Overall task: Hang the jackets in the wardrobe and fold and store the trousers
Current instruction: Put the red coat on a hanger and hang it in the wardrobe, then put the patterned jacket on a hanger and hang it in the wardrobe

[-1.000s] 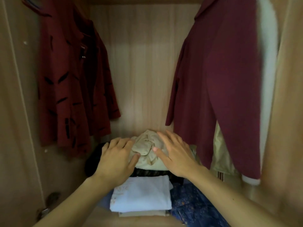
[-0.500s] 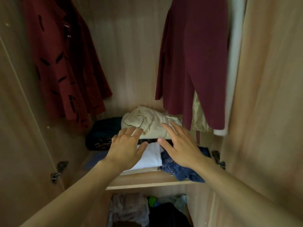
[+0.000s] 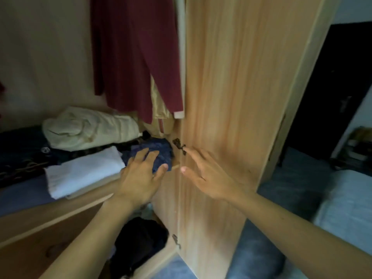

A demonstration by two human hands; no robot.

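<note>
Dim, warm indoor light, soft motion blur throughout, wide-angle bending at edges.

A blue carpeted floor [image 3: 281,200] is seen at lower right, a dark doorway [image 3: 330,87] at upper right, and a cluttered low shelf [image 3: 356,146] at the right edge.

Dim bedroom with an open wooden cupboard

A light-wood door [image 3: 237,97] is standing open on dark hinges [image 3: 178,145]; blue carpet [image 3: 289,190] is covering the floor, and a dark doorway [image 3: 330,87] is showing at right.
</note>
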